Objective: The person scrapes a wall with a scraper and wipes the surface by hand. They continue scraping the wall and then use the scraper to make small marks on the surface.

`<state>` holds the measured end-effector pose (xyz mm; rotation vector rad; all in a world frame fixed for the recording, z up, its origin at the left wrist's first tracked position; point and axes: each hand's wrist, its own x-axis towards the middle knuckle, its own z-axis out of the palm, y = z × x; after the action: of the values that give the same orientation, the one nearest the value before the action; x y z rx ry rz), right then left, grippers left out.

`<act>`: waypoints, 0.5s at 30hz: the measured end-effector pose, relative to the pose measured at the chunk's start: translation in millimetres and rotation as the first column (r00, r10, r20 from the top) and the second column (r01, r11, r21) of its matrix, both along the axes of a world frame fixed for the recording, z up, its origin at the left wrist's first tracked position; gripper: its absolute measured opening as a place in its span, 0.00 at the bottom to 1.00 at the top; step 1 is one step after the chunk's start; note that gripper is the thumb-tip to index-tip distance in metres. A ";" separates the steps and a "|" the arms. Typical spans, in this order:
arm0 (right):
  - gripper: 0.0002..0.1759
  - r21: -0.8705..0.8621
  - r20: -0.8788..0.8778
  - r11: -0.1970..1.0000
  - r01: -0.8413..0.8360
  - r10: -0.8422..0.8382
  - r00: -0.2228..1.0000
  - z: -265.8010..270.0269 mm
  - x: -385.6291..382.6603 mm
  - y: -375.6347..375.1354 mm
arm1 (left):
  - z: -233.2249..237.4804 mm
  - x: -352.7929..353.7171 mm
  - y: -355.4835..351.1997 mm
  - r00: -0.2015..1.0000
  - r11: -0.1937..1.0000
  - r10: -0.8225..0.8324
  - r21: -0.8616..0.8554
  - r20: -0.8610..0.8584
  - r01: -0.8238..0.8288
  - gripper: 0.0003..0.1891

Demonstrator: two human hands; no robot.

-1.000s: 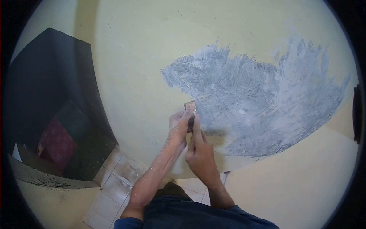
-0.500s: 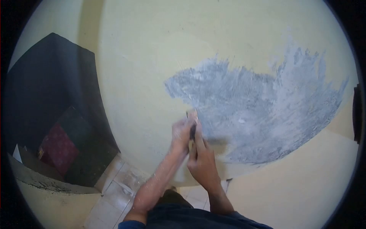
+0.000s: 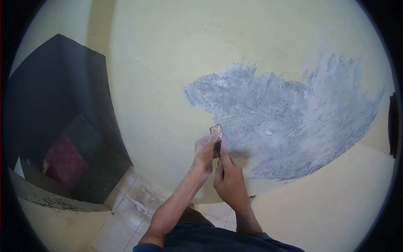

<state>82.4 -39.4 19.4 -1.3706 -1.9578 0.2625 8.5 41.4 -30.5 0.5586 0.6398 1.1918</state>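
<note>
A small metal scraper (image 3: 217, 133) presses against the pale yellow wall (image 3: 168, 84) at the lower left edge of a large grey scraped patch (image 3: 281, 117). My left hand (image 3: 204, 152) grips the scraper from the left, dusted with white flakes. My right hand (image 3: 228, 178) holds the same tool from below, its forefinger laid along the handle. Both hands meet just under the blade.
A dark doorway (image 3: 54, 113) opens at the left, with a reddish mat (image 3: 63, 157) on the floor inside. Dusty white floor tiles (image 3: 134, 201) lie below my arms. A dark fitting (image 3: 393, 126) sticks out at the right edge of the wall.
The scraper and both hands have slid down and slightly right along the edge of the grey patch, then come to a sharper, steadier position.
</note>
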 end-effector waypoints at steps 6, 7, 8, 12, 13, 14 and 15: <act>0.31 -0.036 0.034 0.999 0.010 -0.009 0.999 9.4 -10.3 4.2 | 15.6 -6.3 3.9 0.990 0.993 0.112 0.021 0.080 -0.114 0.19; 0.32 -0.054 0.040 0.998 0.020 -0.018 0.999 5.5 0.9 -4.8 | 3.8 2.0 -1.1 0.996 0.997 0.073 0.014 0.058 -0.074 0.19; 0.32 -0.062 0.052 0.998 0.021 -0.018 0.998 4.9 6.2 -4.7 | -5.8 6.7 -1.0 0.998 0.999 0.042 0.015 0.044 -0.042 0.19; 0.34 -0.054 0.065 0.998 0.029 -0.025 0.998 5.8 -9.6 6.2 | 19.9 -8.8 4.5 0.988 0.994 0.112 -0.008 0.107 -0.112 0.20; 0.34 -0.067 0.061 0.997 0.035 -0.031 0.998 7.9 -14.3 5.4 | 14.1 -8.3 2.7 0.988 0.994 0.105 0.014 0.114 -0.107 0.18; 0.34 -0.069 0.055 0.997 0.040 -0.036 0.998 10.2 -18.0 6.0 | 7.1 -7.4 5.5 0.988 0.994 0.098 0.047 0.119 -0.104 0.16; 0.34 -0.089 0.040 0.995 0.044 -0.041 0.998 9.5 -15.0 0.9 | 2.8 -6.5 7.3 0.988 0.992 0.084 0.085 0.126 -0.095 0.14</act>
<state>67.3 -38.5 28.9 -1.4832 -1.9661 0.3095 2.0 48.7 -27.6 0.5326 0.5125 1.3338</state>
